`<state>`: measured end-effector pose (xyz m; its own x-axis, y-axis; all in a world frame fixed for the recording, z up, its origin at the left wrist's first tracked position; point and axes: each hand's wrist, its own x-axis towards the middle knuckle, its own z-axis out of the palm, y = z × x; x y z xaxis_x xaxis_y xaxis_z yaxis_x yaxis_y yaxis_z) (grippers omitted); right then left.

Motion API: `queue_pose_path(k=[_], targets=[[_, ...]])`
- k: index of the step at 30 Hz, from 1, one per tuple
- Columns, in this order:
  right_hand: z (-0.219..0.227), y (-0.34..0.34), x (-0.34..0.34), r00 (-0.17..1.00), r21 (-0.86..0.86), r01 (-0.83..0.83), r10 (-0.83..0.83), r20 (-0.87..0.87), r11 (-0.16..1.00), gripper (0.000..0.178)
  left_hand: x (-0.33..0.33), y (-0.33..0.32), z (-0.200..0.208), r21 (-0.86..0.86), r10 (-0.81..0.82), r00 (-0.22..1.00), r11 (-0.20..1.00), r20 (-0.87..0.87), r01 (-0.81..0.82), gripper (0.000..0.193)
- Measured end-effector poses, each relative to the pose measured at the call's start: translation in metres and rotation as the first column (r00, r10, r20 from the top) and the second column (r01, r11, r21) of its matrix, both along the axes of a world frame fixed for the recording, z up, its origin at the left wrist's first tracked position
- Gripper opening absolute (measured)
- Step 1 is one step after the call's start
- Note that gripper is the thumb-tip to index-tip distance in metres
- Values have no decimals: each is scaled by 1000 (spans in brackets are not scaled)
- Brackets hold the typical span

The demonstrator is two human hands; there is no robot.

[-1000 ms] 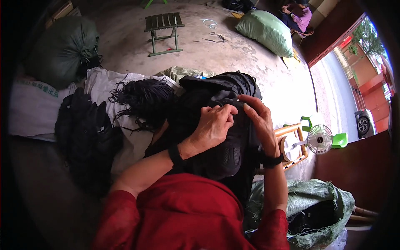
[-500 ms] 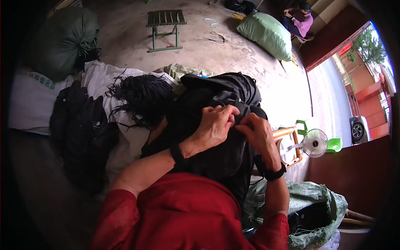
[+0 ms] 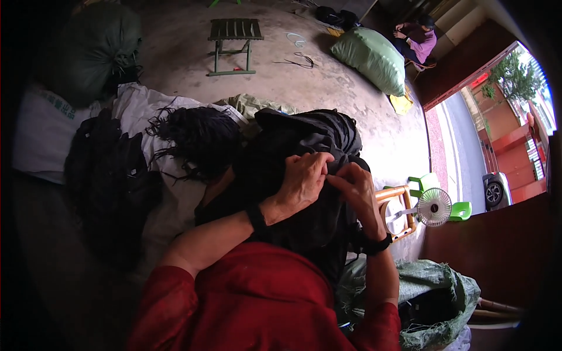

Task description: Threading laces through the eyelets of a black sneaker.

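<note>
A bulky black fabric item [image 3: 293,137], folded in several layers, lies across my lap; its exact kind cannot be made out. Over it, my left hand [image 3: 302,180] is closed, thumb and fingers pinching a bit of the black fabric. Close on its right, my right hand [image 3: 356,188] pinches the same fabric, its fingertips nearly touching the left ones. What lies between the fingertips is mostly hidden. To the left of the fabric is a tangle of black cords [image 3: 199,140] on a white sheet [image 3: 137,102]. More dark fabric pieces [image 3: 111,169] hang further left.
A folding stool [image 3: 235,29] and green sacks [image 3: 374,58] stand on the floor ahead, where a person [image 3: 422,44] sits at the far right. On the right are a bamboo-framed chair [image 3: 404,213], a small fan [image 3: 434,206] and an open woven sack [image 3: 436,269].
The view has shifted slightly. Both hands keep their pinch on the black fabric, with the right fingers moved a little closer to the left ones.
</note>
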<state>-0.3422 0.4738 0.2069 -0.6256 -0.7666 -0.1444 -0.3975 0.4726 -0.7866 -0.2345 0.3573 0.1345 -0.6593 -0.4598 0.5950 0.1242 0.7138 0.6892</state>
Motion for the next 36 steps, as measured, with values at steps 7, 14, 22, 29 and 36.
queue_pose_path(k=[7,14,22,29,36], targets=[[-30,121,-79,805,-553,415,-575,-147,722,18,39,-41,7,17,51,998,999,-44,-50,52],[-105,349,-166,336,-437,781,-890,-309,446,29,56,-49,4,-35,-63,948,996,311,78,47],[-33,94,23,598,-151,254,-33,801,955,35,63,-108,30,-253,23,974,967,226,36,10],[-54,52,11,140,-183,745,118,983,642,29,57,-93,7,115,-248,906,968,344,221,22],[-52,47,5,413,-360,664,80,907,655,22,22,-63,28,-308,-332,924,874,187,376,46]])
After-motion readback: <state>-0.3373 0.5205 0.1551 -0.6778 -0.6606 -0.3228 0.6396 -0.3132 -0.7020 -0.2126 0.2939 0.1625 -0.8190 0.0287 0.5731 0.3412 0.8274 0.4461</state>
